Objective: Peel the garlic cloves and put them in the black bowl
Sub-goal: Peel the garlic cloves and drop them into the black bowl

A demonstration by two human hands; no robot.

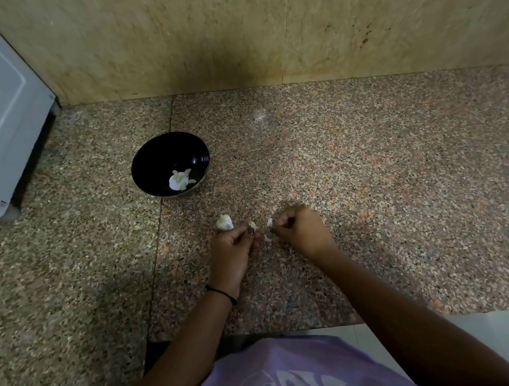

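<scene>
My left hand [230,251] pinches a clove [252,225]; right hand [300,229] pinches its skin [269,222] to strip it. Bowl [170,163] sits beyond the left, within reach.

Your lilac cotton T-shirt [254,366] carried large white printed lettering, but it sat upside down, blurred and cut off at the frame edge, so no word was readable.

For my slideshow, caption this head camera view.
Left hand and right hand pinch garlic pieces above a granite counter; pale cloves lie in the black bowl.
</scene>
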